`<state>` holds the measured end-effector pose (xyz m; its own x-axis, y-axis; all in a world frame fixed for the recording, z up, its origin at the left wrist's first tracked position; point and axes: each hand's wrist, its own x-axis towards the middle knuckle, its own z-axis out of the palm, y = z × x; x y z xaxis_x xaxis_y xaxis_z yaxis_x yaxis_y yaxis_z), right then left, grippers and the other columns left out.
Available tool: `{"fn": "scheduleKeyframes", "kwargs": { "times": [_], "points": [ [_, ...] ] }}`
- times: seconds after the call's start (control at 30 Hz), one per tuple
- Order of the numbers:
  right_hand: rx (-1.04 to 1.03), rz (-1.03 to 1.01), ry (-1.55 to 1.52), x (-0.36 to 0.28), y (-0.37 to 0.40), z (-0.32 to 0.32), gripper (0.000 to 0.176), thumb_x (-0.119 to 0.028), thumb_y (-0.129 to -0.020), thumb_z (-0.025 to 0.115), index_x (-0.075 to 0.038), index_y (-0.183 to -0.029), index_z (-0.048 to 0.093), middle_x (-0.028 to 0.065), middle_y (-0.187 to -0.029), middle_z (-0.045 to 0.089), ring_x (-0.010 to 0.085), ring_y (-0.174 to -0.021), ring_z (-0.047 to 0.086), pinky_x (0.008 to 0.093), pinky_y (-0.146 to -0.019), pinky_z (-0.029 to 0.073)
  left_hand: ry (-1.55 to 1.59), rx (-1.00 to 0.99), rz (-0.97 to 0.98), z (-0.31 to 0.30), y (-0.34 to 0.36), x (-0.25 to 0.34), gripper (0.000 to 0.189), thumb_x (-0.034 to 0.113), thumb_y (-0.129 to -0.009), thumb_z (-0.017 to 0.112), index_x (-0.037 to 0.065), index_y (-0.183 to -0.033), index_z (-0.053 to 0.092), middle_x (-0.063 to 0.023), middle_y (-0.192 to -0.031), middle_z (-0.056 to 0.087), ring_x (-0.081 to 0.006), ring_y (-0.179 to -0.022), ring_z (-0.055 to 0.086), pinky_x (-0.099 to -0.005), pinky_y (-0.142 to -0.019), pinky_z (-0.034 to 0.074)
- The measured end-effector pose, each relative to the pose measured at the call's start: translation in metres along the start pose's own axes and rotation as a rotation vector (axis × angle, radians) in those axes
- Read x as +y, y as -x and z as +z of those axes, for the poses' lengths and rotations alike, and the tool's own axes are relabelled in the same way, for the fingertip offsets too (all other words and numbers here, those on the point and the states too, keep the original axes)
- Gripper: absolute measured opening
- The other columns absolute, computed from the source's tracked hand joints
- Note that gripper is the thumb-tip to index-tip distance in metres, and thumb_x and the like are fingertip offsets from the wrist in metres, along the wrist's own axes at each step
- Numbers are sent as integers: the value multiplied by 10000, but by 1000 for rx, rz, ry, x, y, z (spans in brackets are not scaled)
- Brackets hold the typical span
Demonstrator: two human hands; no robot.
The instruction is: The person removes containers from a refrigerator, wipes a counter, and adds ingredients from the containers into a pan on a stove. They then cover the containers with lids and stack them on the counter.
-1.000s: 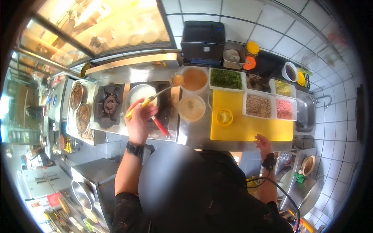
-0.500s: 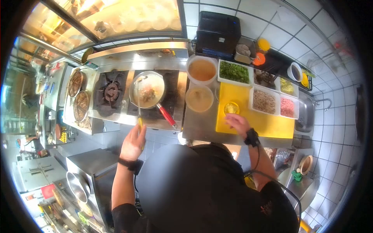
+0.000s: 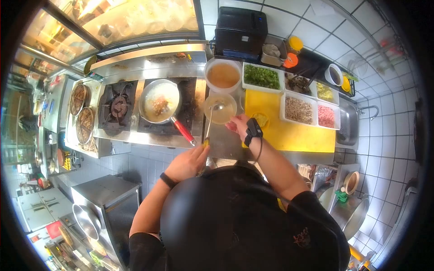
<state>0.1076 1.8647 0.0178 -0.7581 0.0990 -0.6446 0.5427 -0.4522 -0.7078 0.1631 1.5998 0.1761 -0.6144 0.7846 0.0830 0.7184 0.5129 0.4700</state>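
Observation:
A ladle (image 3: 209,126) with a yellow handle end is gripped in my left hand (image 3: 187,161). Its head rests inside a round plastic bowl (image 3: 229,103) of pale liquid on the steel counter. My right hand (image 3: 239,126) has its fingers bent at the bowl's near right rim, seemingly pinching it; the exact contact is small to see. Left of the bowl, a frying pan (image 3: 147,114) with a red handle sits on a burner, with minced pieces in pale liquid. A small yellow dish (image 3: 267,121) of chopped yellowish bits stands on the yellow cutting board (image 3: 298,137), right of my right hand.
Behind the bowl stands a larger tub (image 3: 223,76) of orange-brown liquid. White containers of chopped greens (image 3: 261,76), brown mince (image 3: 298,109) and pink mince (image 3: 326,116) line the board. A second burner (image 3: 119,106) is left of the pan; a sink (image 3: 347,122) lies far right.
My left hand has carried the ladle rightward from the pan into the bowl. My right hand has left the small yellow dish and come to the bowl's rim. The view has shifted slightly.

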Motion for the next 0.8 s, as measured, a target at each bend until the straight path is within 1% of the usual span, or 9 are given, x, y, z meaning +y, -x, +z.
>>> {"fn": "scheduleKeyframes", "kwargs": {
  "times": [0.03,0.17,0.23,0.37,0.43,0.5,0.53,0.6,0.8],
  "points": [
    [3,0,-3,1,0,0,263,-148,-962,622,50,-1092,507,146,-981,642,228,-831,693,313,-761,587,-34,-5,29,8,-6,-4,432,55,-834,625,-71,-1238,539,-179,-1048,609,-308,-836,631,-386,-728,540],
    [1,11,-38,8,-3,-1,255,-127,-955,610,60,-1094,505,160,-1021,650,238,-871,690,315,-792,584,-144,-42,20,19,-17,-7,414,64,-845,593,-72,-1231,536,-163,-1021,588,-301,-813,614,-376,-709,532],
    [-9,14,-99,9,-1,2,251,-123,-954,606,60,-1094,506,166,-1033,652,243,-891,688,317,-805,582,-157,-10,63,19,-22,-7,419,99,-846,544,-68,-1230,524,-141,-916,545,-300,-777,604,-398,-660,523],
    [-13,15,-170,15,-4,2,242,-132,-977,583,62,-1097,499,182,-1052,649,255,-920,680,319,-829,578,-97,-131,-22,15,-21,-1,414,64,-839,590,-70,-1228,538,-164,-981,573,-307,-796,606,-381,-696,522],
    [-27,25,-199,16,-3,4,239,-132,-988,570,64,-1100,493,188,-1064,643,262,-921,680,323,-836,579,-19,-44,-7,16,-18,-1,434,61,-832,611,-71,-1238,534,-171,-975,578,-315,-770,604,-393,-685,519],
    [14,-8,-220,15,0,8,229,-122,-990,559,73,-1090,492,182,-1034,611,264,-842,693,317,-797,605,-4,-42,-13,14,-15,1,443,64,-835,620,-71,-1247,531,-181,-998,588,-326,-775,608,-397,-686,521],
    [15,-8,-223,13,2,10,229,-122,-990,559,73,-1090,492,182,-1034,611,264,-842,693,317,-797,605,12,-37,-21,12,-14,2,452,67,-837,629,-71,-1255,528,-190,-1021,598,-338,-779,612,-401,-687,522],
    [27,21,-207,11,5,12,242,-129,-1010,533,80,-1114,472,206,-1122,612,286,-931,680,313,-845,587,36,-20,-23,8,-13,5,459,57,-836,633,-71,-1264,527,-201,-1047,606,-352,-804,621,-405,-703,527],
    [27,18,-180,14,1,11,246,-127,-1013,528,86,-1121,471,204,-1109,618,288,-961,680,302,-848,588,174,49,-89,6,-9,9,486,20,-814,647,-61,-1279,530,-227,-1088,632,-386,-882,648,-411,-758,543]
  ]
}}
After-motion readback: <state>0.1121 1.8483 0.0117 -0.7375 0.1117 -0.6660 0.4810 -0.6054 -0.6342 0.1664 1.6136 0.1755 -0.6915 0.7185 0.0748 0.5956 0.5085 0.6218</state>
